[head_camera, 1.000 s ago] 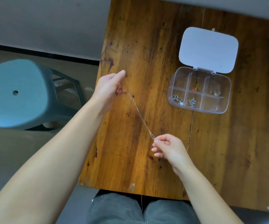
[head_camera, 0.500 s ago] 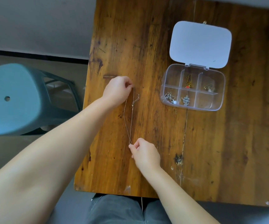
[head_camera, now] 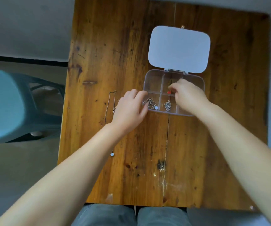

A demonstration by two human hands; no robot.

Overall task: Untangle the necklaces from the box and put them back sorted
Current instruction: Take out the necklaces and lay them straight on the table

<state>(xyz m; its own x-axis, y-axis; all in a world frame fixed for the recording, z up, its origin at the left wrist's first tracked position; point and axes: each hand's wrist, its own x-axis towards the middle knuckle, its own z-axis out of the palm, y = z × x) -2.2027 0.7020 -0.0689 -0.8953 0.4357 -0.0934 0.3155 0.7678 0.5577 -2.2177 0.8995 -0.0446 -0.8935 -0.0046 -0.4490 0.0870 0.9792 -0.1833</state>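
A clear compartment box stands on the wooden table, its white lid folded open behind it. A thin chain necklace lies stretched out on the table left of the box, its small pale pendant at the near end. A silver tangle sits in the near-left compartment and another silver piece in the near-middle one. My left hand rests with its fingertips against the box's left wall. My right hand is over the box, fingertips pinched at a red-beaded necklace.
A blue-green plastic stool stands on the floor left of the table. The table's left edge runs close to the laid-out chain. My knees in grey jeans are under the near edge.
Both hands let go of the thin chain, which now lies on the table. They moved right to the box: the left to its side wall, the right into a far compartment.
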